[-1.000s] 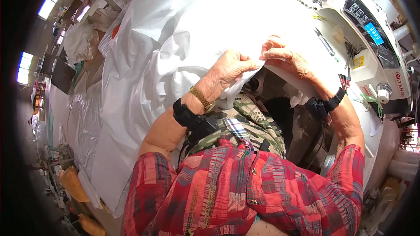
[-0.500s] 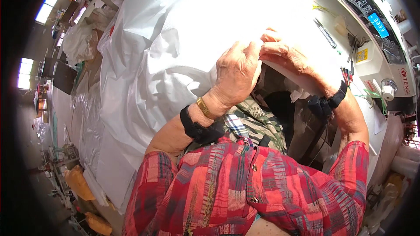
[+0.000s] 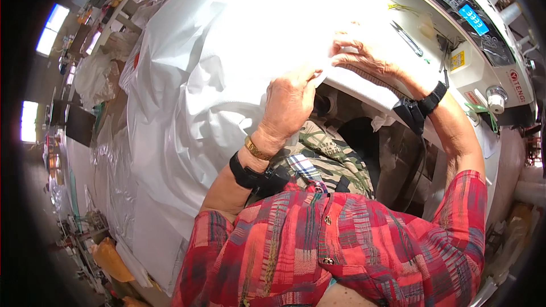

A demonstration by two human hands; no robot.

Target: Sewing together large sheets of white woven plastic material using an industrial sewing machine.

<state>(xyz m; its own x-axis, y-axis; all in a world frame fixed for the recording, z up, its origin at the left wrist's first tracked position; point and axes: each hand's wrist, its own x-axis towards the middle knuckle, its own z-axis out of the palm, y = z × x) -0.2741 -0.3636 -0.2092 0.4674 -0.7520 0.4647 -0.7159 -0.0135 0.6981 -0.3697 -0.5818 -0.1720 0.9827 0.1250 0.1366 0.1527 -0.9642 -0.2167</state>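
A large sheet of white fabric spreads over the table, folded and creased on the left and washed out by glare in the middle. My left hand pinches its near edge between thumb and fingers. A short way to the right, my right hand has its thumb and fingertips closed on the same edge, though glare blurs the fingertips. Between the two hands the edge runs above my lap, and its strip continues under my right wrist.
A white sewing machine with a lit blue display stands at the right. Metal tweezers lie beside it, and a green tie hangs by its knob. Crumpled clear plastic and shelves are at the left.
My hands have moved apart along the fabric edge: the left shifted left and nearer me, the right slightly farther away. The whole view has also shifted a little.
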